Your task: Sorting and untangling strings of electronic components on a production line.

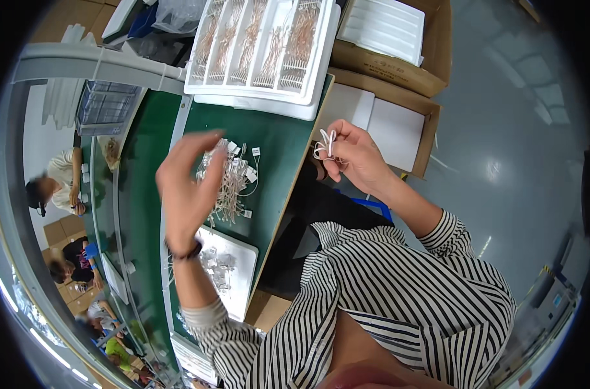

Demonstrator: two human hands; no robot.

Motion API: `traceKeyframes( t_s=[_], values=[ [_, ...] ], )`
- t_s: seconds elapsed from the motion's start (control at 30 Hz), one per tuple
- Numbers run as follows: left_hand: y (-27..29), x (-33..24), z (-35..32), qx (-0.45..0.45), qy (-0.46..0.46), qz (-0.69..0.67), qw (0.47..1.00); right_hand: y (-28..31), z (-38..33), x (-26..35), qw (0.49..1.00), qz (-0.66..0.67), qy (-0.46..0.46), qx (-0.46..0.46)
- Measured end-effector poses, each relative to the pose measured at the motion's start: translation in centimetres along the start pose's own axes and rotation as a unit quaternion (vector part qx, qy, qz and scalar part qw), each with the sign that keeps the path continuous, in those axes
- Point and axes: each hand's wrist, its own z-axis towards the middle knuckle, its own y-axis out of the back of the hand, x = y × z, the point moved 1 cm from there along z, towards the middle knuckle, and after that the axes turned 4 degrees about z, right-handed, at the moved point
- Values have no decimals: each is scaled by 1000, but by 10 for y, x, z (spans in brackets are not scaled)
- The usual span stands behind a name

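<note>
My right hand (359,155) is closed around a white looped cable (327,144), held out past the bench's near edge. Small loops of the cable stick up between thumb and fingers. My left hand (190,185), slightly blurred, hangs over the left side of a pile of thin cables with white tags (233,185). Its thumb and fingers are apart, with nothing visible between them. A dark band circles the left wrist. One tagged cable curves out at the pile's right side.
A white compartment tray (253,81) of copper-coloured and white wires lies at the bench's far end. Cardboard boxes (431,139) with white trays stand right of the green bench (278,139). A white tray (243,256) of small clear parts lies nearer. Other people sit at the left.
</note>
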Motion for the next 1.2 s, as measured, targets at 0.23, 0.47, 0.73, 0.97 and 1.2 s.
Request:
traceKeyframes(
  t_s=[0.23,0.47,0.73,0.97,1.2],
  values=[
    [-118,-24,179,-58,-50,181,980,6,-25,10,1000,4,9,-19],
    [-126,-55,229,91,-9,327,941,36,-45,23,995,-9,33,-92],
    [-94,-25,237,194,-25,178,964,46,-47,21,995,6,30,-96],
    [-80,-15,208,120,42,23,992,50,-43,19,993,10,11,-115],
    [-101,-16,207,31,68,42,996,52,-41,17,993,18,15,-116]
  ],
)
